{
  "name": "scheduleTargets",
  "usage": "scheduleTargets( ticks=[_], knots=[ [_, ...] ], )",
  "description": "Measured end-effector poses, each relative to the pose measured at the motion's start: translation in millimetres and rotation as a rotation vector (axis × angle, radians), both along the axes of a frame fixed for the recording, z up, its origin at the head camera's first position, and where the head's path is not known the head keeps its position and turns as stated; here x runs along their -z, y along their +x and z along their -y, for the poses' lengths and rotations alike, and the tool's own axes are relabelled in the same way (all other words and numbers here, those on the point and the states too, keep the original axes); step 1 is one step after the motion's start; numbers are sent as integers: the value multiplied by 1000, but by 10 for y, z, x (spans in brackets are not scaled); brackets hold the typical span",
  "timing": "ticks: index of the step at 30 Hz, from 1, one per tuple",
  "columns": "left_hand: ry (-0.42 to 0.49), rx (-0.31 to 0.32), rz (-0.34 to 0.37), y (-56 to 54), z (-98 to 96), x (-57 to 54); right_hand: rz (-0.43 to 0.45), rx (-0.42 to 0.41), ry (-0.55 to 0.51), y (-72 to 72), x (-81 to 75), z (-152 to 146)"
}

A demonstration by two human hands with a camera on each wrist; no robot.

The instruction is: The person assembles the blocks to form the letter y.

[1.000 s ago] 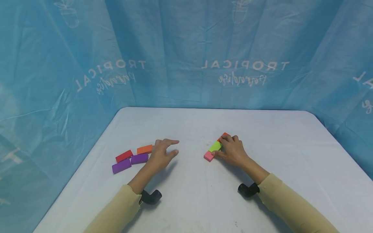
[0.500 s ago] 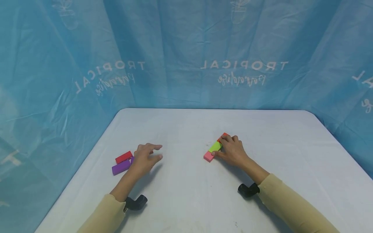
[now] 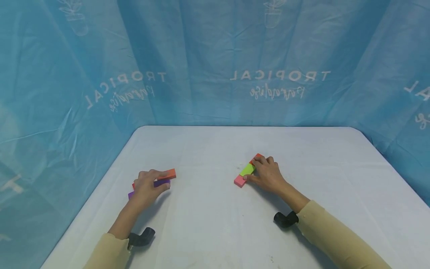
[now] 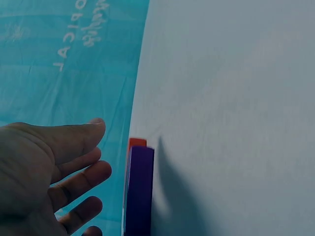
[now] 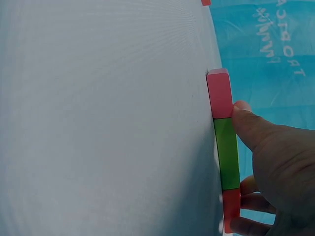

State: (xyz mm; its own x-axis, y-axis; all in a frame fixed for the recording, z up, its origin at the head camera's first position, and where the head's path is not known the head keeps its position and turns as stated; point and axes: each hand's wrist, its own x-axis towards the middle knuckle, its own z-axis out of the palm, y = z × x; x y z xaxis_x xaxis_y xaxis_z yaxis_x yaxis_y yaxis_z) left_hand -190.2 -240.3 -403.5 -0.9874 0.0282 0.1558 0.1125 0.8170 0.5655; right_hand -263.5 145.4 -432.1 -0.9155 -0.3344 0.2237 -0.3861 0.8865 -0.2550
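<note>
My left hand point(image 3: 144, 191) is over the left group of blocks, thumb and fingers apart, holding nothing. Past its fingertips show an orange block point(image 3: 171, 173) and a purple block point(image 3: 162, 183). The hand mostly hides a red block point(image 3: 133, 186) and a second purple block point(image 3: 131, 195). At right, a pink block point(image 3: 239, 181), a lime green block point(image 3: 247, 169) and a red-orange block point(image 3: 258, 156) lie end to end in a slanting row. My right hand point(image 3: 269, 175) rests against this row, its thumb by the pink-green joint and its fingers at the red-orange block.
Both groups lie on a white-covered table point(image 3: 208, 216). A blue printed curtain point(image 3: 201, 101) hangs behind its far edge and along the sides. Black wrist mounts point(image 3: 285, 220) stick out below the sleeves.
My left hand has moved left from beside the left group until it is over the blocks, uncovering the orange one again. My right hand and its row have stayed put.
</note>
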Motion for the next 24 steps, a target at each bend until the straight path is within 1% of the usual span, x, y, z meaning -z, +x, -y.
scheduleTargets(
  ticks=[6, 12, 19, 24],
  knots=[
    [-15, -10, 19, 21, 148, 27, 23, 13, 12, -7, -1, 11],
    [-24, -11, 22, 19, 252, 71, 12, 11, 8, -4, -2, 5],
    [-11, -50, 70, 22, 333, 102, 19, 15, 9, 7, -6, 16],
    [-18, -40, 56, 6, 371, 144, 9, 12, 9, 5, 1, 15]
  ],
)
